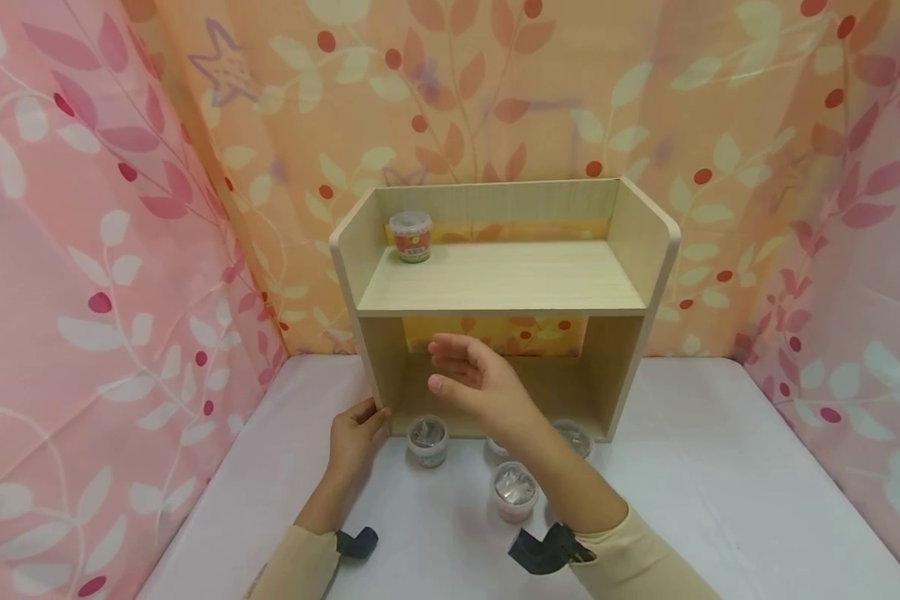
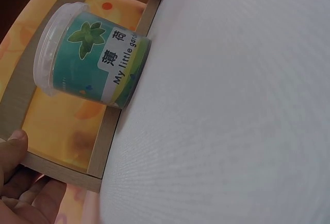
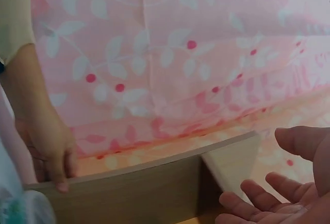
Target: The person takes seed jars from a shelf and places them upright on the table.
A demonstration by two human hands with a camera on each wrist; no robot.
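Observation:
A pale wooden two-tier shelf (image 1: 502, 279) stands on the white-covered table. My left hand (image 1: 356, 442) grips the front edge of its left side panel near the bottom, thumb on the inner side and fingers outside in the left wrist view. My right hand (image 1: 495, 392) is raised before the lower compartment, fingers extended, thumb apart, holding nothing. Close to the left hand sits a clear-lidded tub (image 1: 427, 442) with a green leaf label (image 2: 98, 59) reading "My little garden". A red-labelled tub (image 1: 411, 240) stands on the upper tier at the left.
Below my right forearm a tub (image 1: 515, 492) with a silvery packet under its lid stands on the table (image 1: 690, 492). Two more tubs, one at the right (image 1: 573, 436), are partly covered by the arm. Patterned cloth (image 1: 495, 92) hangs behind the shelf and along both sides.

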